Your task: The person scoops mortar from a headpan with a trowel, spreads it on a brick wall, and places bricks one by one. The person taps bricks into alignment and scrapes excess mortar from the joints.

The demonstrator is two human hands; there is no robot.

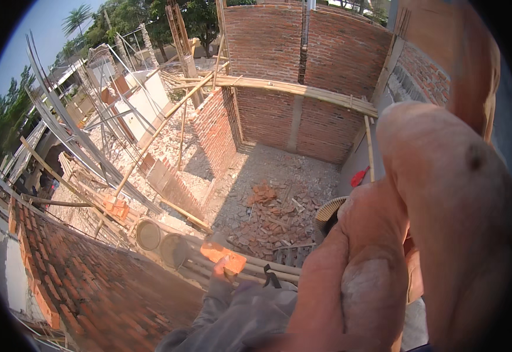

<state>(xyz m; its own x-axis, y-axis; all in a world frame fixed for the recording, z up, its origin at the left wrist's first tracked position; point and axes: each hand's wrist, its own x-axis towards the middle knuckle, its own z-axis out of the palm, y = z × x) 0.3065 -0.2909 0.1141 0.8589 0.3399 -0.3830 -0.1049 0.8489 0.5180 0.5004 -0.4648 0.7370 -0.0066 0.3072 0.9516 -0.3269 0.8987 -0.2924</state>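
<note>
Low in the middle, my left hand [221, 268] grips an orange brick [225, 256], with a grey sleeve behind it. My right hand [408, 223] looms very large on the right, close up, its fingers bent and pressed together. Whatever lies inside those fingers is hidden. Beside them, partly covered, is a ribbed tan rim with a dark inside [328, 212]. Two round buckets [148, 234] stand side by side on the bamboo scaffold, left of the brick.
Bamboo poles [197, 273] run below my left hand. A brick wall [109, 287] slopes along the lower left. Several bricks [115, 208] lie on the scaffold. Far below, broken brick rubble [273, 220] covers the floor between brick walls [326, 123]. A bamboo bundle [303, 91] crosses them.
</note>
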